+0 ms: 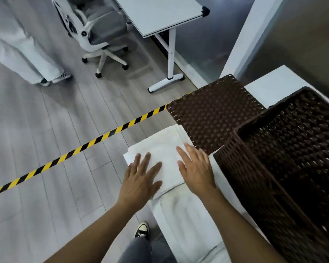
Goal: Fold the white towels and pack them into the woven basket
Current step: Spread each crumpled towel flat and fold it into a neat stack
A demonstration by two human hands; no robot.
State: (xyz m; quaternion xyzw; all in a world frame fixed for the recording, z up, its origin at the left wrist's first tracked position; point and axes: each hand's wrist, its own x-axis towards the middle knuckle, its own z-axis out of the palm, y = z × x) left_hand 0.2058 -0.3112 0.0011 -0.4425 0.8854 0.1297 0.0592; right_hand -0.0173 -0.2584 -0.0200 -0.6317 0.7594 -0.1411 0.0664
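Observation:
A folded white towel (pixel 160 147) lies on the white table (pixel 277 86), at its left edge. My left hand (pixel 141 179) rests flat on the towel's near left part, fingers straight and spread. My right hand (pixel 197 168) presses flat on its right side, next to the basket. The dark brown woven basket (pixel 254 175) stands open on the right, its inside dark. Its flat woven lid (pixel 215 112) lies beyond the towel. More white towel cloth (pixel 188 221) lies spread on the table nearer to me.
A yellow-and-black tape line (pixel 80 147) crosses the grey floor on the left. Beyond it stand an office chair (pixel 101 35) and a white desk (pixel 160 14). Another person's legs (pixel 23 52) are at the far left. My shoe (pixel 141 228) shows below.

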